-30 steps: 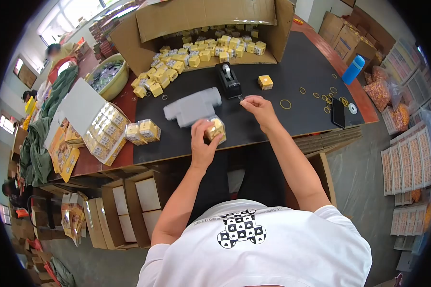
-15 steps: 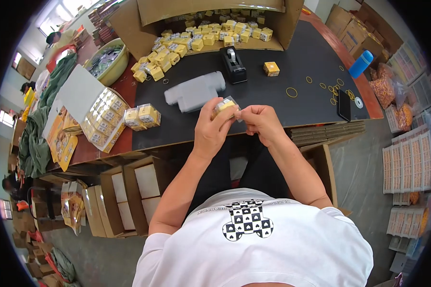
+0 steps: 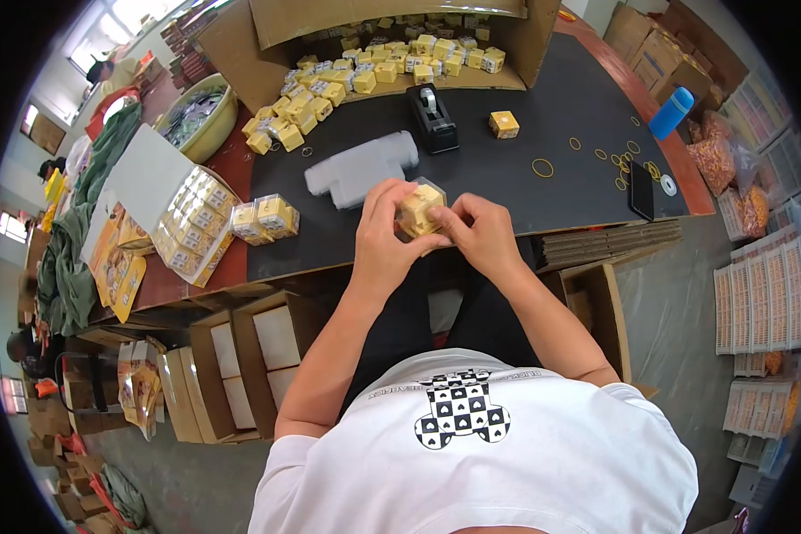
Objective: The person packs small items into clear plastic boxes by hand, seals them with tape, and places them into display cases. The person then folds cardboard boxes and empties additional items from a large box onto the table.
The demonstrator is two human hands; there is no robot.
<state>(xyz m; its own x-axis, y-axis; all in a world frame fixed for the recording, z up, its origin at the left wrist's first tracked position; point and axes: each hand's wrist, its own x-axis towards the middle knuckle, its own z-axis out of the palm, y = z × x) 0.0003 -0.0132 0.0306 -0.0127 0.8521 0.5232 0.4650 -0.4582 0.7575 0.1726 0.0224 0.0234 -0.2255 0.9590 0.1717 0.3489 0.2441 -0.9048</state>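
Between my hands, over the table's front edge, is a small clear plastic box with a yellow box inside (image 3: 421,206). My left hand (image 3: 384,230) is closed round its left side. The thumb and fingers of my right hand (image 3: 484,233) press on its right side. Just beyond lies a stack of flat clear plastic sleeves (image 3: 363,169). A black tape dispenser (image 3: 433,120) stands behind them, and a single yellow box (image 3: 504,125) sits to its right. To the left are clear-packed yellow boxes (image 3: 265,219).
A large open carton (image 3: 543,44) with many small yellow boxes (image 3: 365,82) stands at the back. Rubber bands (image 3: 543,167), a phone (image 3: 641,190) and a blue bottle (image 3: 672,113) lie right. Left are a filled display box (image 3: 191,227) and a basin (image 3: 214,133).
My right hand has moved from pinching at the clear box's edge to pressing its thumb on the front. The box has turned and shows more of the yellow inside.
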